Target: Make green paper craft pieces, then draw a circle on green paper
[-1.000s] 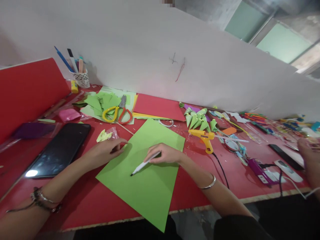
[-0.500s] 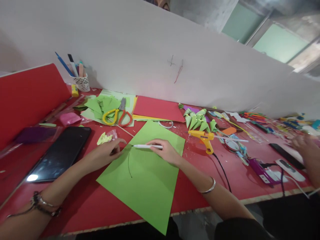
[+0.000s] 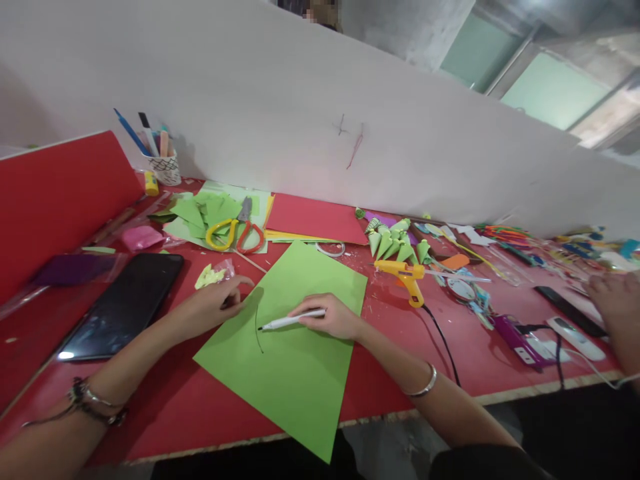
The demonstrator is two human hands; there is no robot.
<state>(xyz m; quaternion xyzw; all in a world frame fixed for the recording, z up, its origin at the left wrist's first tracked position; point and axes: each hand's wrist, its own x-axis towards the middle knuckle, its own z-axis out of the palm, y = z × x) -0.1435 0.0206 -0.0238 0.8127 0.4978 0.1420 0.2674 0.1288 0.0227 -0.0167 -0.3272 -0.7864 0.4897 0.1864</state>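
Note:
A sheet of green paper [image 3: 295,380] lies aslant in front of me, its near corner jutting past the table edge. My right hand [image 3: 330,317] grips a white marker [image 3: 290,321], whose dark tip is at a thin curved black line [image 3: 257,320] on the sheet. At the paper's left edge rests my left hand [image 3: 217,307], fingers loosely bent and apart, holding nothing. Just beyond it sit pale yellow bits [image 3: 210,275] in clear plastic. Scissors [image 3: 235,230] with yellow and red handles lie farther back among green paper scraps [image 3: 215,208].
A black phone [image 3: 125,307] lies to the left, below a pen cup [image 3: 165,168]. To the right are a yellow glue gun [image 3: 407,280] with its cord, small green paper cones [image 3: 393,241] and a purple power strip [image 3: 520,343]. Another person's hand [image 3: 615,307] shows at the far right.
My right hand has brought the marker down toward me, its tip moving from above the curved line to its middle. The line now reaches higher. My left hand has stayed at the paper's edge.

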